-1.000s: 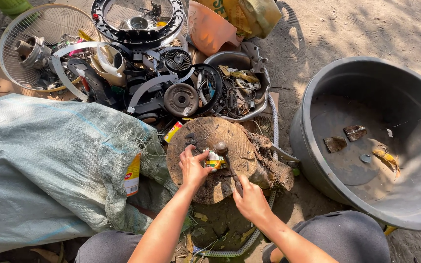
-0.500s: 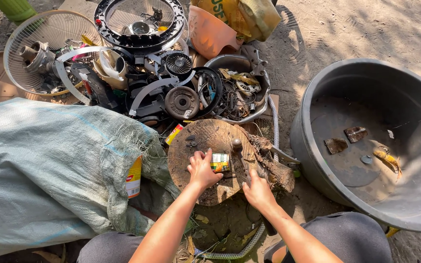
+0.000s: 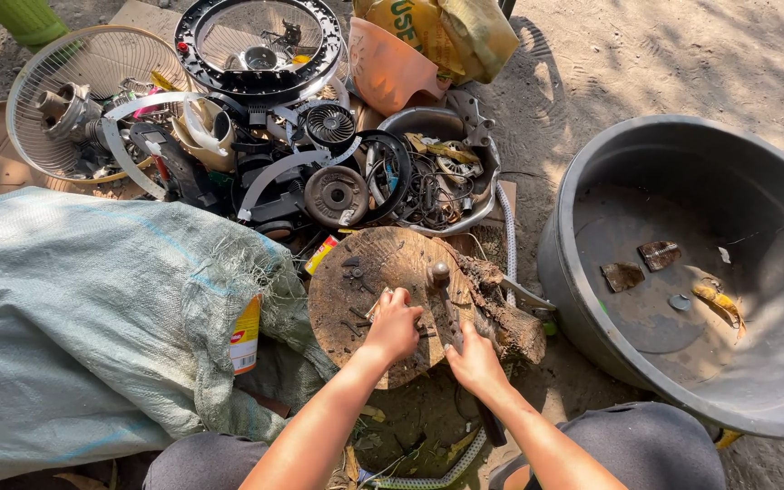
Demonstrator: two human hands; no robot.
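1. Hammer (image 3: 446,304) is held in the right hand (image 3: 475,360), the grip closed round its handle, its head resting on the round wooden block (image 3: 356,281).
2. A small object is pinned on the block under the left hand (image 3: 394,325), the fingers curled down over it; what it is cannot be told, since it is mostly hidden.
3. As a judgement, the work is only partly done: a few flat metal scraps (image 3: 641,265) and a small yellow-brown piece are seen in the large grey basin (image 3: 583,181), which is otherwise nearly bare.
4. Much is left untouched: a heap of fan parts (image 3: 319,172), rings, wires and a wire fan guard (image 3: 74,91) is piled beyond the block.
5. A woven grey sack (image 3: 83,308), bulging, is laid to the left, just beside the block, with a yellow can (image 3: 245,334) showing at its torn edge.
6. The block serves as worktop and is set on bare, sunlit dirt ground (image 3: 646,63) outdoors; an orange plastic piece (image 3: 387,73) and a yellow bag (image 3: 451,32) are seen at the far edge.
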